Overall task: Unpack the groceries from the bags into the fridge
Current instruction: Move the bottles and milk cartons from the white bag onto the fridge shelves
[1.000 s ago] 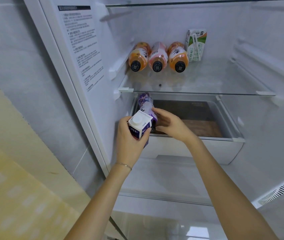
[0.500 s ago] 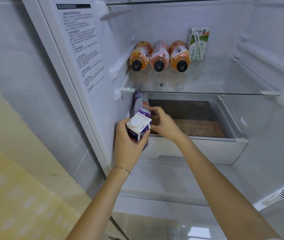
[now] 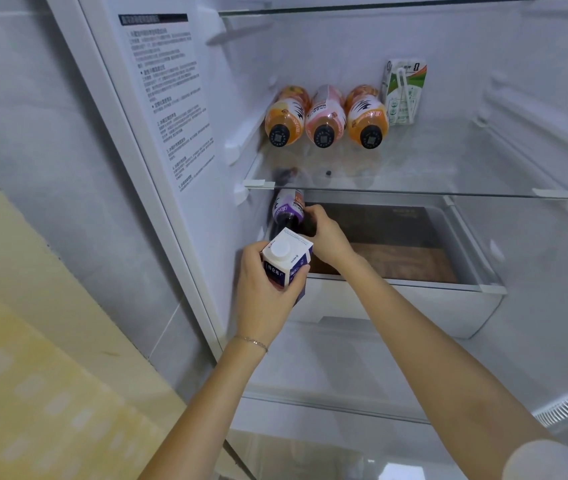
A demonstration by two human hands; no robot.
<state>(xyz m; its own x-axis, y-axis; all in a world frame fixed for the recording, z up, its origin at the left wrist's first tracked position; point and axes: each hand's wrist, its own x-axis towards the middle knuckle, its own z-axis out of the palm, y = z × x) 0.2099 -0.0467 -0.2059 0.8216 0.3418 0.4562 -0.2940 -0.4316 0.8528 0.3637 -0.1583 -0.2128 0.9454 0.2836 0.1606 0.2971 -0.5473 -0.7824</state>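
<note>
The left hand [image 3: 267, 294] had its fingers and thumb curled round a white and purple carton [image 3: 287, 263], holding it upright with the round white cap toward the camera, just in front of the left end of the drawer [image 3: 400, 306]. A thin bracelet [image 3: 253, 342] lay across that wrist. Just beyond the carton and a little to its right, the right hand [image 3: 325, 237] reached over the near rim of the drawer, its fingers wrapped round the near end of a purple bottle [image 3: 287, 209]. The bottle leaned in the far left corner of the drawer, its far end tucked under the front edge of the glass shelf [image 3: 448, 174]; its near end was hidden behind the hand and the carton, so whether it touched the drawer floor could not be told.

The drawer was pulled partly out of the fridge [image 3: 344, 46]. Apart from the bottle, only a brown surface showed in its bottom.

On the glass shelf above, three bottles lay on their sides in a row at the far left, black caps pointing near: an orange bottle [image 3: 286, 114], a pink bottle [image 3: 325, 116] touching it, and a second orange bottle [image 3: 367, 117] on the right. A green and white carton [image 3: 405, 91] stood upright just right of them against the back wall. A printed label sheet [image 3: 168, 98] covered the fridge's left inner wall.
</note>
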